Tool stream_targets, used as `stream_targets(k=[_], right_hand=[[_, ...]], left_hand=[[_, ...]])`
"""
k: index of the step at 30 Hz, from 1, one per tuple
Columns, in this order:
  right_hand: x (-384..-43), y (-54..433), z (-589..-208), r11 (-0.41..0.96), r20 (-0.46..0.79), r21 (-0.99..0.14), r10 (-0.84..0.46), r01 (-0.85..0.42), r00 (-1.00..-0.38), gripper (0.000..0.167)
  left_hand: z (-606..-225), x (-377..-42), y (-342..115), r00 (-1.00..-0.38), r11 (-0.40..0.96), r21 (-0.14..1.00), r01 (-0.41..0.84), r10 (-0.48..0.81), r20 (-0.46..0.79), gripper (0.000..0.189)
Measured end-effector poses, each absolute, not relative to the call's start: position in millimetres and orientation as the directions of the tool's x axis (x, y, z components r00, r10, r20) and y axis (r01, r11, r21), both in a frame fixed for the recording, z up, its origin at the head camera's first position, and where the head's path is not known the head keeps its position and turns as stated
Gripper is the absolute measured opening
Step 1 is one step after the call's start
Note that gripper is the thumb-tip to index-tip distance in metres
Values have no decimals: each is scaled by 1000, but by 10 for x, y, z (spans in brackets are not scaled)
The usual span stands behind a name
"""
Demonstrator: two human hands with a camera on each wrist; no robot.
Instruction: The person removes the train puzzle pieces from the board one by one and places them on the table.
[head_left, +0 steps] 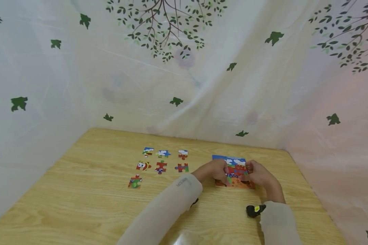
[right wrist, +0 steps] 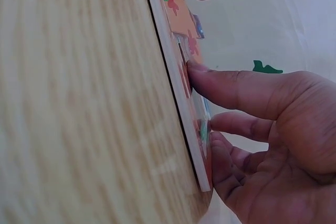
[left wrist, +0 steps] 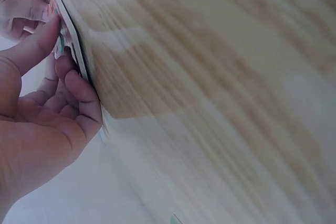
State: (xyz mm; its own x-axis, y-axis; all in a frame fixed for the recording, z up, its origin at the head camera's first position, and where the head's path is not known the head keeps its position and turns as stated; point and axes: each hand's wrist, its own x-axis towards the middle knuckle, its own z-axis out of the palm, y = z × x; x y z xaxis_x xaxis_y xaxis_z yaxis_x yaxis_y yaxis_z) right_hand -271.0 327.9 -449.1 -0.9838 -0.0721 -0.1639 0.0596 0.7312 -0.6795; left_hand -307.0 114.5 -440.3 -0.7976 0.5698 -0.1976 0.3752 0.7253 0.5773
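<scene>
A colourful jigsaw puzzle in a flat tray [head_left: 233,184] lies at the right of the table, with blue sky, red shapes and an orange ground. My left hand [head_left: 216,169] is over its left part. In the left wrist view, that thumb and curled fingers [left wrist: 79,90] pinch a small piece with green on it, low over the tray. From the other side, my right hand [head_left: 260,175] reaches to the puzzle's right edge. Its thumb [right wrist: 236,90] and fingertips pinch a tilted puzzle piece [right wrist: 185,69] at the tray, partly hidden by the hand.
Several loose puzzle pieces lie left of the tray, among them a smiling-face piece [head_left: 143,165], a red piece [head_left: 161,167] and a green one [head_left: 135,182]. A leaf-patterned curtain [head_left: 202,112] hangs behind the wooden table [head_left: 89,190]. Each wrist wears a black strap device [head_left: 254,211].
</scene>
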Motion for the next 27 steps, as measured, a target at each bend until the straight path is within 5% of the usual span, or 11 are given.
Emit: stream_targets(k=[27], right_hand=[[-2671, 3265, -4476, 717, -192, -692, -72, 83, -979, 79]], left_hand=[[-4251, -3173, 505, -708, 410, 879, 243, 694, -128, 12]])
